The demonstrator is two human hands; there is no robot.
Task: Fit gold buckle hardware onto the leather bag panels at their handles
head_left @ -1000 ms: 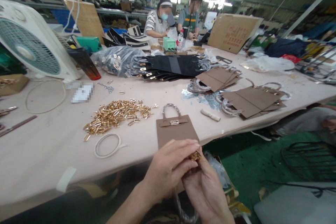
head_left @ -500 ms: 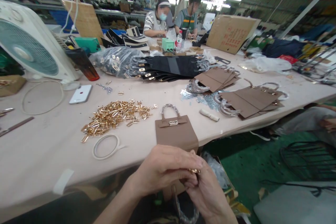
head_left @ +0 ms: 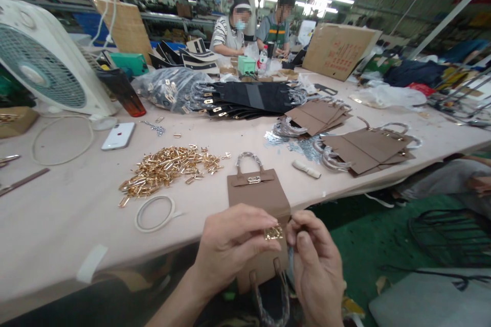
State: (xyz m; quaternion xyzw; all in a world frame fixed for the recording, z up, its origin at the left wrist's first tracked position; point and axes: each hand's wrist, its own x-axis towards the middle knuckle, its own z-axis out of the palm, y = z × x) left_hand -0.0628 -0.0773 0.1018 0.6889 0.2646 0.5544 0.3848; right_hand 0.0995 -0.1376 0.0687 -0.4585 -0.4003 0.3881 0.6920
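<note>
1. Fan: 1, cut off by left edge of view. Far left of the bag, beyond it.
2. Phone: 1, left of the bag, a bit beyond.
3. Tape roll: 1, left of the bag.
4. Gold parts: heap left of the bag, between it and the phone. Overlapping, can't count.
5. Left hand: over the bag's near half in view. Thumb and fingertips clamped on a gold piece.
6. Bag: 1, middle partly hidden by hands. Long axis runs away from wearer, draped over table edge. 2 handles: one points away on the tabletop, one hangs toward wearer. 1 metal lock on the far half.
7. Gold piece: in front of the bag, left end covered by fingers. One or several stacked, can't tell. Long side roughly left-right.
8. Right hand: just right of the bag's near half. Fingers curled, thumb near index. Bluish strip shows beneath; can't tell if gripped.
9. Brown panels: 2 stacks, right of and beyond the bag, layers overlap.
</note>
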